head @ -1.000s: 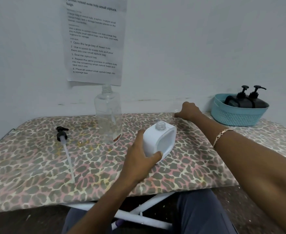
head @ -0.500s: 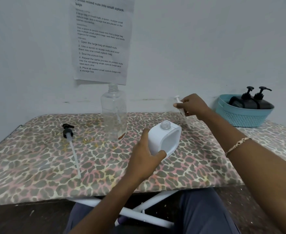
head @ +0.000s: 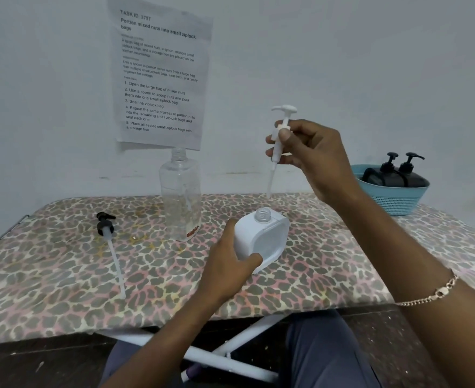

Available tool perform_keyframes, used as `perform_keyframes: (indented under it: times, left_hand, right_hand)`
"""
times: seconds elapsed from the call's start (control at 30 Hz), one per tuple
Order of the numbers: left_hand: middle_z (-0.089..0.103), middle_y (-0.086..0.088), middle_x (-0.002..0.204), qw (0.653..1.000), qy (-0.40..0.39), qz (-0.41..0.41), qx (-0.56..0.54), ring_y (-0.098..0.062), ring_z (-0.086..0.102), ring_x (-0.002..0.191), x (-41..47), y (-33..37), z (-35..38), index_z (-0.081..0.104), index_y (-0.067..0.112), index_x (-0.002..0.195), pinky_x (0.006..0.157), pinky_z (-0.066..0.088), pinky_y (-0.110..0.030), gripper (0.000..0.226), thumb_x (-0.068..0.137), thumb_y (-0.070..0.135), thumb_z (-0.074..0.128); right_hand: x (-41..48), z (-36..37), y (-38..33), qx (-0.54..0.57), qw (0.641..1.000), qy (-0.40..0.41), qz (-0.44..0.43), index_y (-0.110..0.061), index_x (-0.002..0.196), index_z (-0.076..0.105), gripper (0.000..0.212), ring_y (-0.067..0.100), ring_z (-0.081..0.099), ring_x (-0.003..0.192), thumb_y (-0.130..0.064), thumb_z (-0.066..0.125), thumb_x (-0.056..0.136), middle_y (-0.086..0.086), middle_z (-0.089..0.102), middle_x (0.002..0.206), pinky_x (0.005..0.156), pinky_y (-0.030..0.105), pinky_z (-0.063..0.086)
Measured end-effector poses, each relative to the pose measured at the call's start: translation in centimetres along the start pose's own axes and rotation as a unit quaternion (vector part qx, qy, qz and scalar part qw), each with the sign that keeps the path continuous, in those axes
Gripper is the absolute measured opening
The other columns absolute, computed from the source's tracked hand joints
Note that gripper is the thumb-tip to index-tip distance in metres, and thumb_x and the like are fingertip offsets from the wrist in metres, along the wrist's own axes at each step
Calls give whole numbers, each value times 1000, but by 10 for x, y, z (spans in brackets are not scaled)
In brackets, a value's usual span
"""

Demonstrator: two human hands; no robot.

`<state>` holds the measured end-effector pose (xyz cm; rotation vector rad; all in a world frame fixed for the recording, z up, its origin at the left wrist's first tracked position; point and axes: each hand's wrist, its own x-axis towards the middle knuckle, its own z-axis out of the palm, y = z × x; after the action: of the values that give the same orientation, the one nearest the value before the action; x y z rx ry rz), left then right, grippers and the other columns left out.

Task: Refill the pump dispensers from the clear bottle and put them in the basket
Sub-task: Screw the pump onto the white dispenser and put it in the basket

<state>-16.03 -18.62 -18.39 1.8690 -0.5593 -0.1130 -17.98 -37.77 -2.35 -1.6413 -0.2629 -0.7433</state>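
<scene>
White plastic dispenser (head: pixel 261 242) is at the middle of the table (head: pixel 62 275), its neck open and pointing up. The left hand (head: pixel 228 273) grips it from the near side, with the thumb on the front face and the fingers curled round the side. Whether its base rests flat on the cloth, I cannot tell.

The right hand (head: pixel 314 155) holds a white pump (head: pixel 282 127) in the air, above and behind the dispenser. It is pinched below the head between thumb and fingers. The tube hangs down and its end is apart from the neck.

Just left of the dispenser stands the clear bottle (head: pixel 180 197), upright and without cap. A black pump (head: pixel 106 222) lies flat at the left, tube toward the near edge. At the far right sits the blue basket (head: pixel 393 197), with two black dispensers (head: pixel 398 175) inside, pumps on. A printed sheet (head: pixel 160 74) hangs on the wall.
</scene>
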Motion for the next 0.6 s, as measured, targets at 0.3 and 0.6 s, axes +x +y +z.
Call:
perform_keyframes:
  times: [0.3, 0.6]
  left_hand:
    - [62, 0, 119, 1000, 0, 1, 10, -31, 70, 99, -2, 2, 1, 44, 41, 139, 65, 66, -48, 76, 68, 45, 71]
    - [65, 6, 111, 1000, 0, 23, 6, -18, 71, 89, -4, 4, 0, 48, 38, 131, 65, 64, -38, 62, 73, 38, 70]
  right_hand:
    - [-37, 11, 23, -86, 995, -33, 31, -6, 122, 70, 25, 24, 78, 96, -15, 69, 99, 11, 79, 106, 90, 49, 62]
    - [-68, 9, 47, -102, 992, -37, 62, -13, 124, 73, 31, 15, 73, 112, -24, 76, 95, -2, 79, 114, 105, 46, 54]
